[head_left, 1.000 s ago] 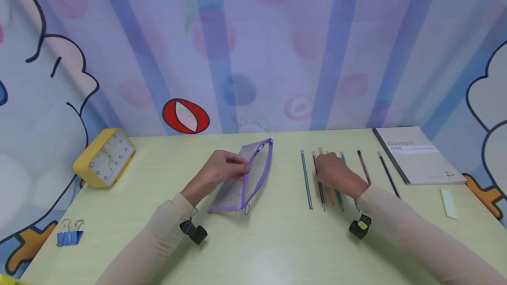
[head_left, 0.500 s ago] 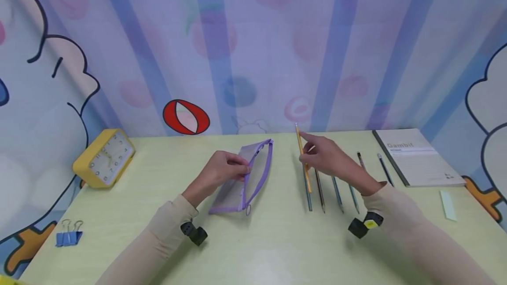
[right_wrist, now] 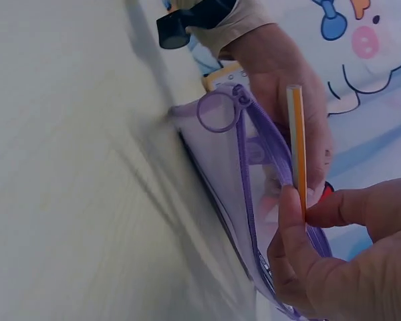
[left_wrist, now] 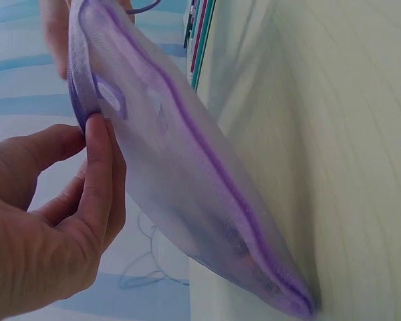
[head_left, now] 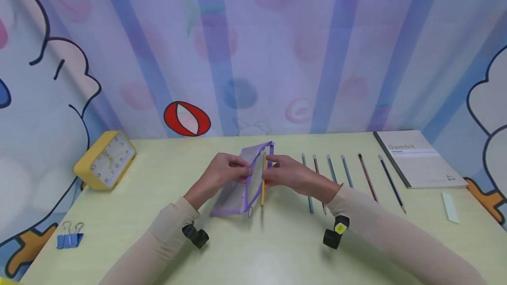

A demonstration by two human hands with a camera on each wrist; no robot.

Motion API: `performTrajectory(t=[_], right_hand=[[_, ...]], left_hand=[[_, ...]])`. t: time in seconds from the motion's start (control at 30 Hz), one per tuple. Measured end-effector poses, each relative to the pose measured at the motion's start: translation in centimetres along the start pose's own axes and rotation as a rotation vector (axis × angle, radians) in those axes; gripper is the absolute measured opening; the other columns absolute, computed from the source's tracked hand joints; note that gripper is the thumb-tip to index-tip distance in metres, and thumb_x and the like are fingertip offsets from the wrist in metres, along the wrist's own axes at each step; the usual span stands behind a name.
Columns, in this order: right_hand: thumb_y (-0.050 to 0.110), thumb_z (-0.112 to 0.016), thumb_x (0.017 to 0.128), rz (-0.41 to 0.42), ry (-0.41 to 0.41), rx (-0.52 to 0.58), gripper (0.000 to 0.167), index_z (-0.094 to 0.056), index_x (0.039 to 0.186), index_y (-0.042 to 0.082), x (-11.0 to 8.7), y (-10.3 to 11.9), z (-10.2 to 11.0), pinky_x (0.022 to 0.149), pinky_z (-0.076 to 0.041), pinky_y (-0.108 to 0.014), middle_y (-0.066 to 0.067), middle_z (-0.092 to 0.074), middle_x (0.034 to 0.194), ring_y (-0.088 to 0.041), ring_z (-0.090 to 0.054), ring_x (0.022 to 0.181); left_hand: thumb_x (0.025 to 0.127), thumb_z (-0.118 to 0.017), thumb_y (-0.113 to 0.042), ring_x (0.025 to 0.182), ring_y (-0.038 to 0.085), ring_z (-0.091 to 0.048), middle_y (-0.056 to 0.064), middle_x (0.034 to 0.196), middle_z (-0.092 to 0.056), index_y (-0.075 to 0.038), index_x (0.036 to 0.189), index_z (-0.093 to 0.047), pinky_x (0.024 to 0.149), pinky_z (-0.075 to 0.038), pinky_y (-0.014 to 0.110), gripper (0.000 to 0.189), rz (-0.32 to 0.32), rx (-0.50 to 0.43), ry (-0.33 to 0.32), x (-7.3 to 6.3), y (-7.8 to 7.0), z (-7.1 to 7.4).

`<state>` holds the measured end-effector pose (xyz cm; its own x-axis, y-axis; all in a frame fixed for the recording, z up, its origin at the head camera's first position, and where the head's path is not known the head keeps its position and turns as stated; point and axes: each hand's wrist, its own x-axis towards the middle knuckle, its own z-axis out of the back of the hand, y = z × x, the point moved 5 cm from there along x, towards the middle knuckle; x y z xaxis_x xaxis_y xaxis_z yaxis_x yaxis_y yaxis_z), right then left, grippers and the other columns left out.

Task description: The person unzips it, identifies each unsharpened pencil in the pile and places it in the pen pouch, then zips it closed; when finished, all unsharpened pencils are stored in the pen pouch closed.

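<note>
A sheer pouch with purple zipper edging point(head_left: 231, 192) stands tilted on the table, its mouth gaping to the right. My left hand point(head_left: 222, 173) pinches the near edge of that mouth between thumb and fingers. An orange-yellow pencil point(head_left: 263, 192) is pinched by my right hand point(head_left: 287, 173) right at the pouch opening. In the right wrist view the pencil point(right_wrist: 297, 134) stands beside the zipper, and a purple ring pull point(right_wrist: 217, 112) hangs at the zipper's end. Through the mesh in the left wrist view, something dark lies blurred near the bottom of the pouch point(left_wrist: 187, 194).
Several pencils lie in a row at the right, among them a dark red one point(head_left: 367, 175) and a dark blue one point(head_left: 392, 184). Beyond are a notebook point(head_left: 420, 157) and a pale green strip point(head_left: 450, 207). A yellow clock point(head_left: 104, 160) and blue binder clips point(head_left: 69, 239) stand left.
My right hand has picked the yellow pencil out of the row and carried it left to the pouch mouth. The left hand and pouch have stayed nearly still.
</note>
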<state>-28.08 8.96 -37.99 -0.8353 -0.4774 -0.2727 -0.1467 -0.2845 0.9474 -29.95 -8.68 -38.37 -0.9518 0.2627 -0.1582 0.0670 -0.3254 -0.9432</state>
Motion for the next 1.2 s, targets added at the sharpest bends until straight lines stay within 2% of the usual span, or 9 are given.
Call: performTrajectory(t=[0.1,0.17,0.23,0.33,0.57,0.73,1.0,1.1,1.2], right_hand=[[0.005,-0.058,0.094,0.02,-0.03,-0.031,0.076,-0.019,0.158,-0.003,1.0,0.2,-0.3,0.098,-0.058,-0.045,-0.027,-0.067,0.116,-0.017,-0.073,0.085],[0.003,-0.058,0.094,0.041,-0.047,-0.065,0.065,-0.032,0.152,-0.005,1.5,0.4,-0.5,0.091,-0.061,-0.041,-0.025,-0.071,0.107,-0.015,-0.072,0.079],[0.001,-0.058,0.093,0.052,-0.062,-0.095,0.052,-0.045,0.143,-0.004,1.8,0.6,-0.8,0.085,-0.063,-0.037,-0.023,-0.073,0.103,-0.015,-0.072,0.077],[0.0,-0.06,0.092,0.059,-0.089,-0.14,0.044,-0.049,0.134,-0.006,2.0,0.9,-1.0,0.08,-0.063,-0.033,-0.024,-0.073,0.103,-0.018,-0.073,0.078],[0.003,-0.061,0.094,0.013,-0.117,-0.231,0.073,-0.023,0.154,-0.012,1.4,1.5,-0.2,0.09,-0.061,-0.038,-0.025,-0.068,0.109,-0.026,-0.076,0.089],[0.007,-0.058,0.097,0.05,-0.122,-0.319,0.065,-0.029,0.153,-0.009,0.0,2.1,1.8,0.096,-0.059,-0.044,-0.024,-0.063,0.115,-0.028,-0.075,0.094],[0.012,-0.058,0.1,0.102,-0.278,-0.716,0.055,-0.042,0.148,-0.009,-2.4,2.1,5.3,0.074,-0.057,-0.034,-0.022,-0.069,0.112,-0.031,-0.072,0.094],[0.01,-0.059,0.099,0.088,-0.326,-0.81,0.058,-0.039,0.147,-0.013,-2.8,1.5,6.0,0.081,-0.056,-0.041,-0.028,-0.064,0.121,-0.036,-0.067,0.103],[0.011,-0.062,0.098,0.016,-0.333,-0.886,0.063,-0.034,0.148,-0.016,-2.8,0.3,6.2,0.095,-0.052,-0.053,-0.035,-0.052,0.133,-0.043,-0.058,0.116]], left_hand=[[0.089,-0.075,-0.009,0.069,0.01,-0.072,0.013,0.094,-0.075,0.005,0.104,-0.074,0.083,-0.064,0.041,0.02,-0.006,-0.007,0.011,0.0,0.1,0.0],[0.089,-0.075,-0.009,0.07,0.011,-0.072,0.013,0.095,-0.075,0.005,0.104,-0.073,0.083,-0.064,0.041,0.02,-0.01,-0.01,0.017,0.0,0.0,0.0],[0.09,-0.075,-0.009,0.071,0.011,-0.073,0.014,0.096,-0.075,0.005,0.104,-0.073,0.082,-0.064,0.04,0.02,-0.015,-0.006,0.018,0.0,0.0,0.0],[0.09,-0.074,-0.008,0.071,0.011,-0.073,0.015,0.097,-0.076,0.005,0.105,-0.074,0.081,-0.064,0.038,0.02,-0.023,0.001,0.014,0.0,-0.1,-0.1],[0.089,-0.074,-0.008,0.069,0.01,-0.071,0.015,0.097,-0.076,0.005,0.104,-0.074,0.082,-0.064,0.039,0.019,-0.018,0.017,-0.003,0.0,-0.2,0.0],[0.089,-0.075,-0.009,0.068,0.01,-0.071,0.013,0.094,-0.075,0.004,0.103,-0.074,0.084,-0.063,0.041,0.019,-0.012,0.017,-0.001,-0.1,-0.1,0.2],[0.089,-0.075,-0.009,0.068,0.01,-0.071,0.012,0.092,-0.075,0.004,0.103,-0.074,0.082,-0.064,0.038,0.02,-0.02,0.022,0.012,-0.1,-0.1,0.1],[0.089,-0.075,-0.01,0.068,0.01,-0.071,0.012,0.092,-0.075,0.004,0.104,-0.074,0.084,-0.063,0.04,0.02,-0.016,0.024,0.01,-0.1,-0.1,0.0],[0.089,-0.076,-0.01,0.068,0.009,-0.071,0.012,0.092,-0.076,0.004,0.104,-0.075,0.085,-0.063,0.041,0.02,-0.015,0.025,0.009,0.0,-0.1,-0.1]])
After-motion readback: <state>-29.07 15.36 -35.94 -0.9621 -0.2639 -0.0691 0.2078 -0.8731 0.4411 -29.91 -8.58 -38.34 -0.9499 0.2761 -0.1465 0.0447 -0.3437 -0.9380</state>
